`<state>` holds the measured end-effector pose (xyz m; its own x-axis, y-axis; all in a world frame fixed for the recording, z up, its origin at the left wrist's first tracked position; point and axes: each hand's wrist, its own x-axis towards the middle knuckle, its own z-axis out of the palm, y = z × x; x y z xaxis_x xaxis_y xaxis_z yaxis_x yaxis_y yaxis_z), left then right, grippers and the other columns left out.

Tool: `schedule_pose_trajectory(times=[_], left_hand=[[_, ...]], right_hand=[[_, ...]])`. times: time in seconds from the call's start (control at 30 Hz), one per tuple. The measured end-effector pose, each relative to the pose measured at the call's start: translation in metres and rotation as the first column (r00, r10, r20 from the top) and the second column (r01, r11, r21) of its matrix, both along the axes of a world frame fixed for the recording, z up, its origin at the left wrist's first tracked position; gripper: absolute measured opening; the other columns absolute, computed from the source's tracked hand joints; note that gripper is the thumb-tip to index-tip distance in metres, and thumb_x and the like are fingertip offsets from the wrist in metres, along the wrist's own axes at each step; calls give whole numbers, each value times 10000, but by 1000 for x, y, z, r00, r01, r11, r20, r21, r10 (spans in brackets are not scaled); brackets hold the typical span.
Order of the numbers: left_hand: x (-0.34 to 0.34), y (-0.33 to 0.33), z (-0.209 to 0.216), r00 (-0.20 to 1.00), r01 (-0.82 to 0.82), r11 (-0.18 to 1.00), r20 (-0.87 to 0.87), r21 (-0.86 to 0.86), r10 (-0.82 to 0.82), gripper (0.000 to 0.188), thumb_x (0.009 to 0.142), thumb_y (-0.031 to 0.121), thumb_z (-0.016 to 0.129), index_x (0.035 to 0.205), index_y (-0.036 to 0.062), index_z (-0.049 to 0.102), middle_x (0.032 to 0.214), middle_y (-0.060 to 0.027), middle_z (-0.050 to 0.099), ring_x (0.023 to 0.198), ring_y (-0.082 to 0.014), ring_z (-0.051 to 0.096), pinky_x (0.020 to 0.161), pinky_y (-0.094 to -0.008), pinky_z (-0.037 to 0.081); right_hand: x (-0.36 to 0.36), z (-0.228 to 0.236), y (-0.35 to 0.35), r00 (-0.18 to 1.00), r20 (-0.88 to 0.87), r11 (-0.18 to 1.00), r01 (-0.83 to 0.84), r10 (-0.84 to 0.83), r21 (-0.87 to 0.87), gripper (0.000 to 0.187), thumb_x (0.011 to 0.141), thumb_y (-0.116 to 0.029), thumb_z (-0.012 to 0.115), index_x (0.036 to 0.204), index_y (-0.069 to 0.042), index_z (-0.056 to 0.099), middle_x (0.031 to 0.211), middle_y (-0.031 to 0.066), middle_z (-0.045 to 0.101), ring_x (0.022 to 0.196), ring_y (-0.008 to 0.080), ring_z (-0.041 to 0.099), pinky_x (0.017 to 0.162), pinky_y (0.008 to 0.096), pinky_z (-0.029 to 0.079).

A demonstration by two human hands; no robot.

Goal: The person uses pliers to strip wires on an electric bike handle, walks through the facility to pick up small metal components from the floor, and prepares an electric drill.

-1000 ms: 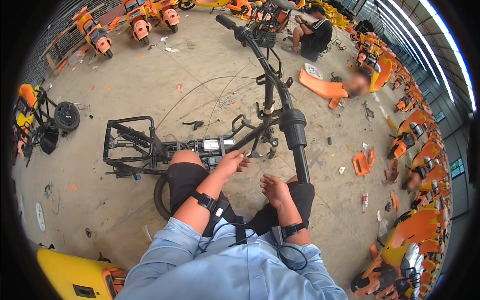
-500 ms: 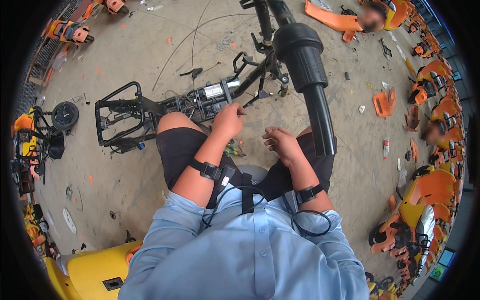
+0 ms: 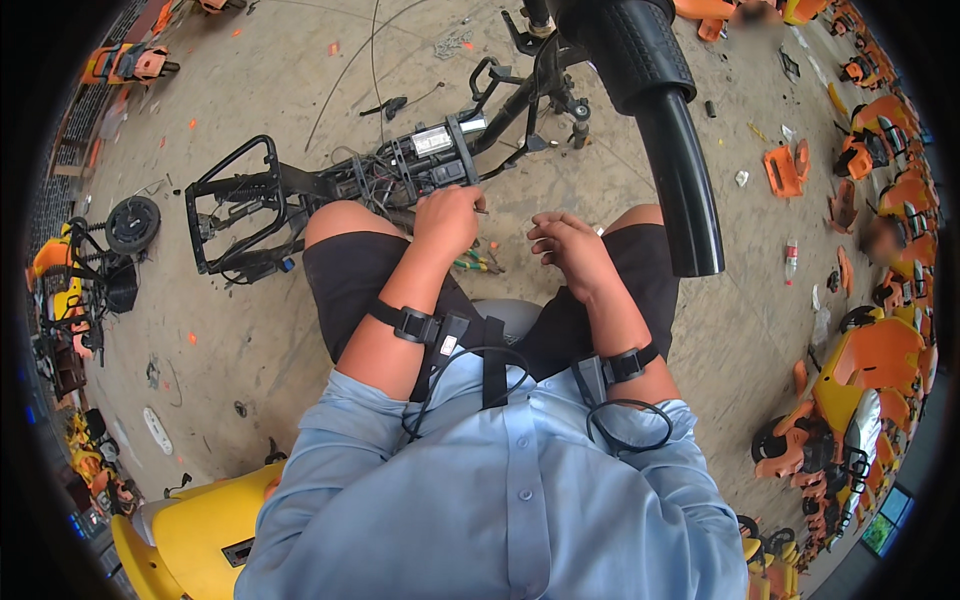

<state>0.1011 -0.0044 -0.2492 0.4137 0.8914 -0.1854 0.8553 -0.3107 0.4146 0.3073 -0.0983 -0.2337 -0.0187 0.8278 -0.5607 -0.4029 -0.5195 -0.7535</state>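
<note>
My left hand point(image 3: 450, 220) is closed at the near edge of a stripped black scooter frame point(image 3: 360, 178); a small dark tip shows by its fingers, too little to name. Inside the frame sit a silver-labelled box point(image 3: 433, 141) and loose wiring. Above my right thigh, my right hand point(image 3: 572, 252) is held with loosely bent, slightly parted fingers and nothing visible in them. Beyond it, a black handlebar tube point(image 3: 682, 185) with a ribbed grip point(image 3: 640, 55) juts toward me, apart from my hand. Hand tools with green and yellow handles point(image 3: 478, 262) lie on the floor between my knees.
Orange and yellow scooter body parts point(image 3: 870, 360) crowd the right side. Left stands another partly stripped scooter with its wheel point(image 3: 132, 225). A yellow panel point(image 3: 195, 540) is close at my lower left. A bottle point(image 3: 791, 262) and an orange piece point(image 3: 784, 172) lie on the floor.
The view has shifted, so the handlebar appears lower and farther right. My left hand has drawn slightly toward me, its fingers more curled. My right hand stays in about the same pose.
</note>
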Motion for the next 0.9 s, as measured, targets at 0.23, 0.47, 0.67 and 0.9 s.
schedule_pose_trajectory(times=[0.23,0.47,0.67,0.9], left_hand=[[3,-1,1,1000,10,998,9,-59,-10,198,816,78,622,991,123,705,1008,-107,688,1005,-327,638,846,-450,499],[5,-7,0,997,72,996,24,-52,-71,174,802,74,641,961,97,707,984,-108,697,980,-319,650,840,-440,509],[6,-10,-5,992,116,990,56,-86,-111,180,806,61,628,954,109,718,984,-105,697,990,-315,642,852,-432,484],[9,-12,-4,987,159,982,56,-101,-153,256,824,26,550,971,131,731,1004,-103,699,1050,-319,620,928,-458,429]], right_hand=[[1,6,0,997,70,1000,-13,12,6,227,955,-157,532,1123,-21,600,965,66,657,813,145,605,704,269,455],[3,0,-1,996,85,1000,25,-24,-4,242,954,-164,535,1137,-19,602,973,65,661,815,142,609,713,267,460],[5,-1,-3,995,95,1000,5,-5,0,246,952,-161,535,1140,-16,600,974,64,661,816,142,608,715,269,462],[5,1,-3,994,99,999,37,-37,7,221,940,-186,547,1056,-13,621,943,73,685,780,136,622,673,275,474]])
